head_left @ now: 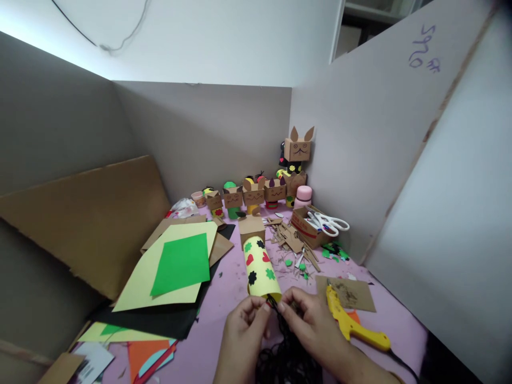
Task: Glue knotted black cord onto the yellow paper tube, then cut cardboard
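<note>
A yellow paper tube [261, 268], decorated with red, black and green cut-out shapes, lies with its open end towards me. Beyond its far end is a small cardboard box head [251, 226] with ears. My left hand [245, 333] is closed in a pinch on black yarn [288, 362] at the tube's near rim. On the right, my right hand [310, 322] also pinches the yarn, its fingertips beside the rim. The rest of the yarn lies in a loose tangle below and between my hands. Whether either hand touches the tube's edge is unclear.
Paper sheets, including a green sheet [182, 264], are stacked on the left. A yellow glue gun [352, 320] rests at right near a brown cardboard piece [362, 296]. Scissors [328, 221] sit in a cardboard box [306, 226]. Cardboard scraps [294, 237] and several box-headed figures [254, 194] are behind.
</note>
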{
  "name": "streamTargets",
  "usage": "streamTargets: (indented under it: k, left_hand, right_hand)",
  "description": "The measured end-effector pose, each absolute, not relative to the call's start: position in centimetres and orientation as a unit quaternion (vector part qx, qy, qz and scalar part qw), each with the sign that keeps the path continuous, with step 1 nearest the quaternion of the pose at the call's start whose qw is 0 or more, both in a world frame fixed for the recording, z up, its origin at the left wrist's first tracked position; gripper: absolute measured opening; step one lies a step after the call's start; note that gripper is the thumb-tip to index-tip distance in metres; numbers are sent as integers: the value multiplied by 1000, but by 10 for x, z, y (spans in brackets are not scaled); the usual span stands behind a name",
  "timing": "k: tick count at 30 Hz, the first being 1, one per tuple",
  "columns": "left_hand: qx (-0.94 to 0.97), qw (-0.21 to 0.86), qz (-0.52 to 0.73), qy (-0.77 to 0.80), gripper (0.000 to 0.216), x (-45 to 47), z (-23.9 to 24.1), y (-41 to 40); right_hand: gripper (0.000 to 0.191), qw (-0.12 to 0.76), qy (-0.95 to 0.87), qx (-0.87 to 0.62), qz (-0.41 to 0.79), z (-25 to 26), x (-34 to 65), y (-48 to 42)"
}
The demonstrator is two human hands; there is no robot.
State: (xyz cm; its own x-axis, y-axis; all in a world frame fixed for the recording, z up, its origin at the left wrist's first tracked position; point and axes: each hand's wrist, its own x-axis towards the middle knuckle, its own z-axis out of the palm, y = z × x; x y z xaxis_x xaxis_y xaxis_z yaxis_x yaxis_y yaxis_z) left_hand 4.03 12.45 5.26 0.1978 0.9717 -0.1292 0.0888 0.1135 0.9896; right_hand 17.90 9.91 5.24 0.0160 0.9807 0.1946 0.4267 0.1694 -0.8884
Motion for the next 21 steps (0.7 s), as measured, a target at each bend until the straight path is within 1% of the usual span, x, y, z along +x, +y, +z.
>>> streamTargets:
  k: [3,5,8,13,21]
  left_hand:
    - [474,648,379,461,27,40,53,127]
    - [453,670,388,442,29,40,53,126]
    - [415,696,391,436,30,37,53,124]
    - [370,724,383,438,37,36,51,124]
    - [354,735,378,438,47,33,43,123]
  right_hand:
    - [17,406,-662,-558,292,52,179,96]
    - [17,394,-682,-546,287,53,180,95]
    - [19,402,-677,-545,289,54,185,94]
    - [21,414,-626,-574,327,51,193,98]
    - [10,401,-595,-556,419,48,189,100]
